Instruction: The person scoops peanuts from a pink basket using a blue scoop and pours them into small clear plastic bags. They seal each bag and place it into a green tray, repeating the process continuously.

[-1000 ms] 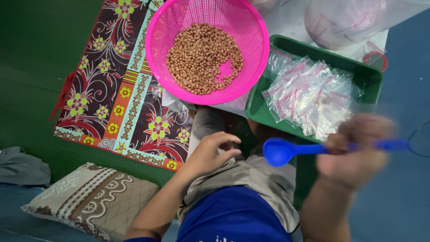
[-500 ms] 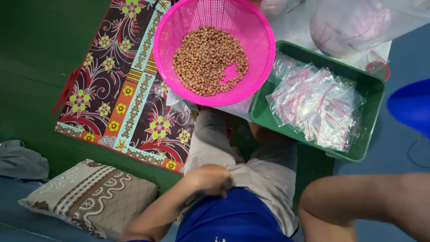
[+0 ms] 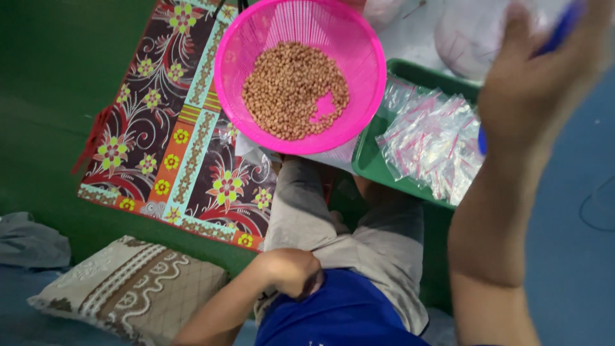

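Right hand (image 3: 538, 83) raised close to the camera, blurred, fingers curled around a blue spoon (image 3: 564, 29); only bits of the blue show past the hand at top and at its lower side, bowl not clearly visible, so cannot tell if it carries anything. Left hand (image 3: 291, 272) down at the lap, loosely closed against the blue shirt (image 3: 339, 314); cannot tell whether it holds something, fingers tucked under. Pink sieve basket (image 3: 301, 70) sits ahead of the knees, holding a heap of brown peanuts (image 3: 291, 90) with a bare patch of mesh showing on the right of the heap. Just right of the basket, touching or nearly so, a green tray (image 3: 368, 160) with a pile of small clear zip bags (image 3: 435, 141). A larger clear bag (image 3: 474, 38) lies beyond the tray. Patterned mat (image 3: 173, 128) left of the basket, cushion (image 3: 128, 288) lower left. Step looks like a pause between scoops, spoon lifted away from the nuts, no bag in hand. Next move probably calls for picking one bag off the tray pile with the left, opening it, and bringing the spoon down into the heap.
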